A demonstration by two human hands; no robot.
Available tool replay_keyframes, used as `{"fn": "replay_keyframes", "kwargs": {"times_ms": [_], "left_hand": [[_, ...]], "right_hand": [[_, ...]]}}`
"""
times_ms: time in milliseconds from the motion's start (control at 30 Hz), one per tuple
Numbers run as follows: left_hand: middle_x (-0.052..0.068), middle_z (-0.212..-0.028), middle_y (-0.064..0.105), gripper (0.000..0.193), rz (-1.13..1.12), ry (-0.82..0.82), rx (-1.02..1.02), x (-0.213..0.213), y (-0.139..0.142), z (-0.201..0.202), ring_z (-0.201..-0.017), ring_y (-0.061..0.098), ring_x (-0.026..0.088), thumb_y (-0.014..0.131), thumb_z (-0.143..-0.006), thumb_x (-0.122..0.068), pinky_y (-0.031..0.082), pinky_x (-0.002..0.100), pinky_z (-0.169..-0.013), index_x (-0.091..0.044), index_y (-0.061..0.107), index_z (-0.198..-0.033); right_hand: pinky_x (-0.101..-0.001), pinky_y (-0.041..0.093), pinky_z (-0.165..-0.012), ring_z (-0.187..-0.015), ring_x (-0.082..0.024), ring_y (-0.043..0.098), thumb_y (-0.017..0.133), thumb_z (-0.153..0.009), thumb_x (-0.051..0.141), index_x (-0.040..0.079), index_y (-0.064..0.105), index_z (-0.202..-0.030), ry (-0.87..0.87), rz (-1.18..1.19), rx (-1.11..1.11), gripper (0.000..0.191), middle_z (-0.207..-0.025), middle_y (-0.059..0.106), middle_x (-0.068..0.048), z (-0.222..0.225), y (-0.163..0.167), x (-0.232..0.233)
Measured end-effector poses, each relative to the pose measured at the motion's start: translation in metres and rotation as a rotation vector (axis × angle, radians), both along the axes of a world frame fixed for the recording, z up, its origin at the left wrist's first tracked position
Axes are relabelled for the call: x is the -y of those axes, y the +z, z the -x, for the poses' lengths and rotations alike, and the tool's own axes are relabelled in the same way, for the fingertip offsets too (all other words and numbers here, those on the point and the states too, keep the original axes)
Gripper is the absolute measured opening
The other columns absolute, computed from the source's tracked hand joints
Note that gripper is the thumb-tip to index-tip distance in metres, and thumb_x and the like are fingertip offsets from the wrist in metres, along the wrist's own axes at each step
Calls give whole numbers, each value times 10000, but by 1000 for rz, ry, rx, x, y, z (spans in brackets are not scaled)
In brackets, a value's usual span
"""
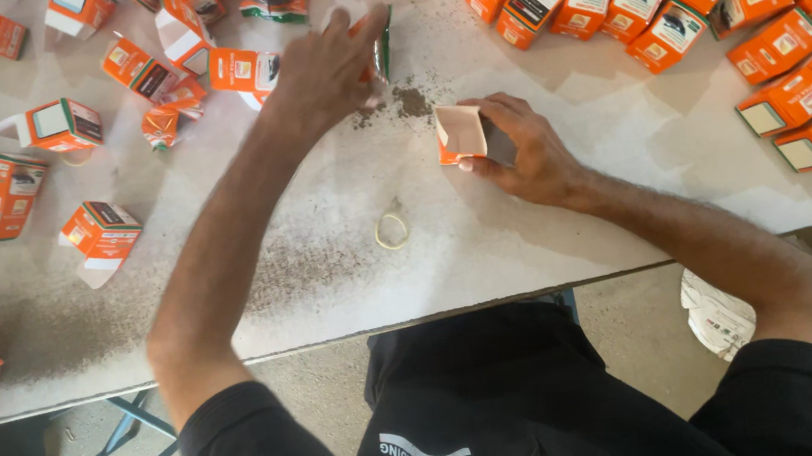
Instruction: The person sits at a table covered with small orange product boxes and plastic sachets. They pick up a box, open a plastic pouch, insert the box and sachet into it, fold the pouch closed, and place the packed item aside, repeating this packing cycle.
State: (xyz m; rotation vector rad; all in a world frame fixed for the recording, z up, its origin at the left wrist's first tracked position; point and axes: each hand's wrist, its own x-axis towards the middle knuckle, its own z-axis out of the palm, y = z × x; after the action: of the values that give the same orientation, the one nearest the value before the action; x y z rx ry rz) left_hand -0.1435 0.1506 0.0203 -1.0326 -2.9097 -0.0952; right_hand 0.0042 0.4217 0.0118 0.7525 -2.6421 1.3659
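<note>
Right hand point(529, 150) pins an open orange carton point(465, 134) mid-surface, fingers point(499, 108) curled over its top, open flap facing the left edge. Left hand point(329, 65) is out toward the far edge, fingers closed on a small orange-green packet point(380, 40). Packet lies up-left of the carton, long axis roughly upright. The right hand is nearer the carton. Dark spilled powder point(408, 102) sits between.

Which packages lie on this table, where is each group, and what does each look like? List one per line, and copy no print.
Open carton: table centre, in the right hand; small orange box with a pale inner flap.
Pouch: under the left hand; orange with a green edge.
Packed cartons: top right, crowded rows; orange boxes with white-and-black panels.
Loose cartons: left side, scattered, several open; same orange.
</note>
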Motion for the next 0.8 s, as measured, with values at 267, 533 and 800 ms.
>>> {"fn": "replay_keyframes", "kwargs": {"times_ms": [267,533,800], "left_hand": [[205,-1138,642,595,-627,-87,-135,27,18,-68,-936,678,411,664,-822,-37,560,481,-738,19,455,-1376],[167,-1320,633,326,-1311,-613,536,-4,9,-142,-1252,640,341,655,-916,-12,530,490,-1041,-94,596,-1226],[151,-1376,539,482,-455,-365,-436,-21,-2,-130,-1455,444,376,828,-911,-297,342,684,-1187,-17,709,-1285]], "right_hand": [[-435,498,-1008,-1144,-330,655,907,-781,226,48,643,-1315,0,62,-39,622,-1191,706,-133,2,7,6],[-432,527,-980,-1132,-345,658,912,-770,179,78,674,-1301,-35,50,-52,590,-1186,718,-128,2,-9,11],[-469,514,-989,-1163,-399,623,867,-726,35,30,611,-1247,-48,13,-99,581,-1185,672,-172,5,-12,11]]}}
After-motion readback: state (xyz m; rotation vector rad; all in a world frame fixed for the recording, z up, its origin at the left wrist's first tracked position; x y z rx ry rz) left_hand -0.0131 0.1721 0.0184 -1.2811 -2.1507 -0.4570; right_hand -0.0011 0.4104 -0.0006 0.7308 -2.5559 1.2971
